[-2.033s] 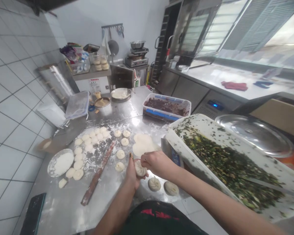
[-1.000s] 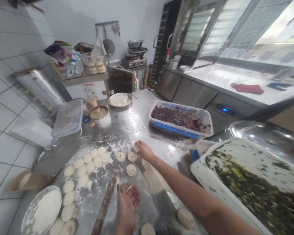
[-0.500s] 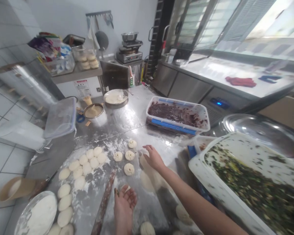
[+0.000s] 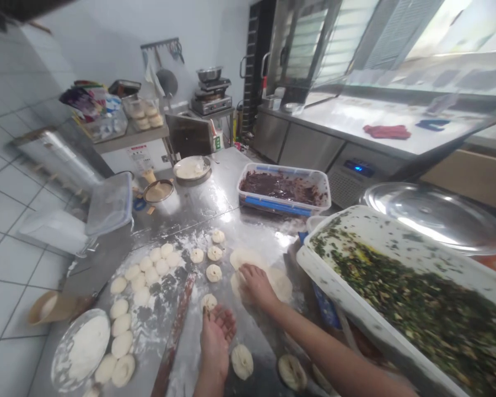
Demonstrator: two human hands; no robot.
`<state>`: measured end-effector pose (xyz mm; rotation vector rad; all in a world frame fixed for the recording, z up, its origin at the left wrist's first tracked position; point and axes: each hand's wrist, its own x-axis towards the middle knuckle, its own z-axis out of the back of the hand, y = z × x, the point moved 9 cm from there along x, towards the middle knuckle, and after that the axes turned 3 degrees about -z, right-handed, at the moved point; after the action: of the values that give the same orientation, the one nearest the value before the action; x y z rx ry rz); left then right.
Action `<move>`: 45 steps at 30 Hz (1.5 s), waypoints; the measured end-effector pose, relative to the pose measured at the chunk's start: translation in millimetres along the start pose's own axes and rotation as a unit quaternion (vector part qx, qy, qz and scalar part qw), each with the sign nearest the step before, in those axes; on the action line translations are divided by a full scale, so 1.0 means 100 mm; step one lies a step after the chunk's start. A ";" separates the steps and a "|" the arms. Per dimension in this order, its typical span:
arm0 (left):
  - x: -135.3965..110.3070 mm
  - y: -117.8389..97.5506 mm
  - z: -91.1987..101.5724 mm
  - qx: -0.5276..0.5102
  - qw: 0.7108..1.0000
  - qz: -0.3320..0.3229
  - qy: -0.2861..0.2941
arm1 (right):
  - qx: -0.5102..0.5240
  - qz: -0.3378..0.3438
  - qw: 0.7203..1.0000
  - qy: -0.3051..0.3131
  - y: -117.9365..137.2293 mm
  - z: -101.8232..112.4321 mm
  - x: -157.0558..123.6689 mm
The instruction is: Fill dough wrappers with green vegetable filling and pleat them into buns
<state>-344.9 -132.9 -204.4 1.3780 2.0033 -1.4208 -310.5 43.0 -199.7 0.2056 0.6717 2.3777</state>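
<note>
Left hand (image 4: 216, 337) palm-up, fingers loosely curled; right hand (image 4: 255, 284) palm-down, outstretched.

On a floured steel table (image 4: 215, 201), the right hand (image 4: 255, 285) rests on a flat dough round (image 4: 283, 284). The left hand (image 4: 216, 335) lies palm up (fingers spread, empty) beside a rolling pin (image 4: 177, 331).

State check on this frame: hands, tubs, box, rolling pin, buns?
Left hand, palm up, empty.
Right hand, flat on dough wrappers.
Dark paste tub, uncovered.
Greens filling tub, uncovered.
Clear box, lidded.
Rolling pin, lying untouched.
Nearest buns, pleated shut.
</note>
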 end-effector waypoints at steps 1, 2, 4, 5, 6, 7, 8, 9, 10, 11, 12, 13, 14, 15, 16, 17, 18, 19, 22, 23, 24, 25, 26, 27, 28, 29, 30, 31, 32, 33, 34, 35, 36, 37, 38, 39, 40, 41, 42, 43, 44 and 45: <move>-0.03 0.01 0.01 0.001 1.000 0.000 -0.003 | 0.004 0.001 1.000 -0.008 0.02 0.05 0.08; -0.06 0.03 0.02 0.001 1.000 0.002 -0.010 | 0.009 0.003 1.000 -0.015 0.03 0.10 0.18; -0.09 0.07 0.05 -0.001 1.000 0.009 -0.027 | 0.017 0.005 1.000 -0.024 0.05 0.18 0.44; -0.10 0.08 0.07 -0.004 0.999 0.011 -0.035 | 0.021 0.005 0.999 -0.025 0.06 0.21 0.60; -0.11 0.08 0.08 -0.006 0.999 0.011 -0.041 | 0.025 0.005 0.999 -0.024 0.07 0.23 0.76; -0.10 0.09 0.09 -0.009 0.999 0.014 -0.049 | 0.028 0.005 0.999 -0.020 0.08 0.24 0.92; -0.10 0.10 0.10 -0.013 0.998 0.019 -0.053 | 0.031 0.007 0.999 -0.016 0.09 0.23 1.08; -0.08 0.10 0.10 -0.019 0.998 0.021 -0.051 | 0.034 0.010 0.999 -0.010 0.11 0.20 1.22; -0.06 0.11 0.10 -0.024 0.998 0.024 -0.053 | 0.037 0.013 0.999 -0.002 0.12 0.16 1.35; -0.04 0.10 0.10 -0.030 0.998 0.025 -0.052 | 0.040 0.016 0.999 0.006 0.14 0.11 1.45; -0.01 0.10 0.11 -0.033 0.998 0.027 -0.056 | 0.042 0.018 0.999 0.015 0.16 0.05 1.53; 0.02 0.09 0.11 -0.036 0.997 0.028 -0.058 | 0.045 0.020 0.999 0.024 0.17 -0.01 1.57; 0.05 0.07 0.12 -0.037 0.997 0.024 -0.062 | 0.047 0.020 0.998 0.031 0.16 -0.07 1.59; 0.08 0.07 0.13 -0.037 0.997 0.025 -0.065 | 0.049 0.017 0.998 0.036 0.15 -0.12 1.57; 0.10 0.05 0.13 -0.036 0.997 0.024 -0.064 | 0.051 0.013 0.998 0.038 0.13 -0.15 1.53; 0.12 0.03 0.13 -0.034 0.997 0.022 -0.060 | 0.051 0.008 0.998 0.037 0.09 -0.17 1.47; 0.14 0.02 0.14 -0.030 0.997 0.022 -0.062 | 0.050 0.004 0.998 0.033 0.06 -0.17 1.38; 0.15 0.01 0.15 -0.025 0.998 0.021 -0.062 | 0.049 0.001 0.998 0.028 0.02 -0.15 1.28; 0.17 -0.02 0.16 -0.013 0.998 0.020 -0.064 | 0.040 0.016 0.999 0.027 -0.02 -0.06 0.91; 0.17 -0.02 0.16 -0.013 0.998 0.021 -0.063 | 0.036 0.031 0.998 0.036 0.00 -0.04 0.78; 0.17 -0.02 0.15 -0.014 0.998 0.019 -0.062 | 0.036 0.050 0.997 0.050 0.03 -0.04 0.65; 0.17 -0.01 0.14 -0.016 0.998 0.018 -0.059 | 0.033 0.075 0.994 0.067 0.08 -0.05 0.53; 0.16 0.00 0.12 -0.017 0.998 0.018 -0.054 | 0.024 0.105 0.991 0.084 0.13 -0.07 0.41; 0.16 0.00 0.10 -0.016 0.999 0.015 -0.049 | 0.004 0.136 0.986 0.101 0.19 -0.10 0.31; 0.15 0.01 0.08 -0.014 0.999 0.012 -0.043 | -0.024 0.162 0.980 0.115 0.24 -0.14 0.24; 0.13 0.02 0.06 -0.011 0.999 0.008 -0.038 | -0.056 0.180 0.974 0.126 0.27 -0.18 0.19; 0.11 0.02 0.04 -0.007 0.999 0.005 -0.034 | -0.086 0.189 0.969 0.135 0.28 -0.22 0.16; 0.09 0.03 0.03 -0.005 0.999 0.003 -0.033 | -0.108 0.190 0.965 0.141 0.28 -0.24 0.16; 0.06 0.04 0.03 -0.003 0.999 0.000 -0.032 | -0.119 0.186 0.964 0.146 0.28 -0.26 0.17; 0.03 0.05 0.02 -0.003 1.000 -0.002 -0.029 | -0.123 0.181 0.964 0.149 0.28 -0.26 0.20; 0.00 0.07 0.02 -0.002 1.000 -0.003 -0.028 | -0.124 0.178 0.965 0.151 0.28 -0.25 0.22; -0.03 0.08 0.03 -0.001 1.000 -0.005 -0.030 | -0.125 0.176 0.965 0.151 0.28 -0.23 0.23; -0.06 0.10 0.04 -0.001 0.999 -0.007 -0.031 | -0.124 0.175 0.965 0.150 0.28 -0.20 0.24; -0.09 0.11 0.05 -0.001 0.999 -0.010 -0.034 | -0.121 0.175 0.966 0.149 0.29 -0.15 0.23; -0.13 0.12 0.06 0.000 0.999 -0.013 -0.036 | -0.115 0.177 0.966 0.148 0.30 -0.10 0.21; -0.17 0.14 0.06 -0.005 0.999 -0.010 -0.033 | -0.107 0.179 0.967 0.148 0.32 -0.03 0.16; -0.21 0.17 0.04 -0.016 1.000 0.000 -0.023 | -0.097 0.181 0.968 0.145 0.34 0.05 0.10; -0.25 0.21 0.00 -0.030 0.999 0.016 -0.008 | -0.086 0.182 0.970 0.140 0.37 0.15 0.01; -0.30 0.25 -0.06 -0.044 0.998 0.037 0.010 | -0.075 0.181 0.972 0.129 0.41 0.26 -0.09; -0.36 0.30 -0.15 -0.056 0.996 0.061 0.032 | -0.063 0.180 0.975 0.113 0.45 0.39 -0.21; -0.42 0.34 -0.26 -0.068 0.993 0.082 0.060 | -0.049 0.180 0.978 0.096 0.50 0.52 -0.36; -0.47 0.35 -0.39 -0.078 0.989 0.090 0.090 | -0.036 0.182 0.979 0.080 0.56 0.65 -0.52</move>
<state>-283.0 -122.9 -172.6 1.6189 1.9895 -1.0722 -281.1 0.7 -113.4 0.1139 0.6647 2.7892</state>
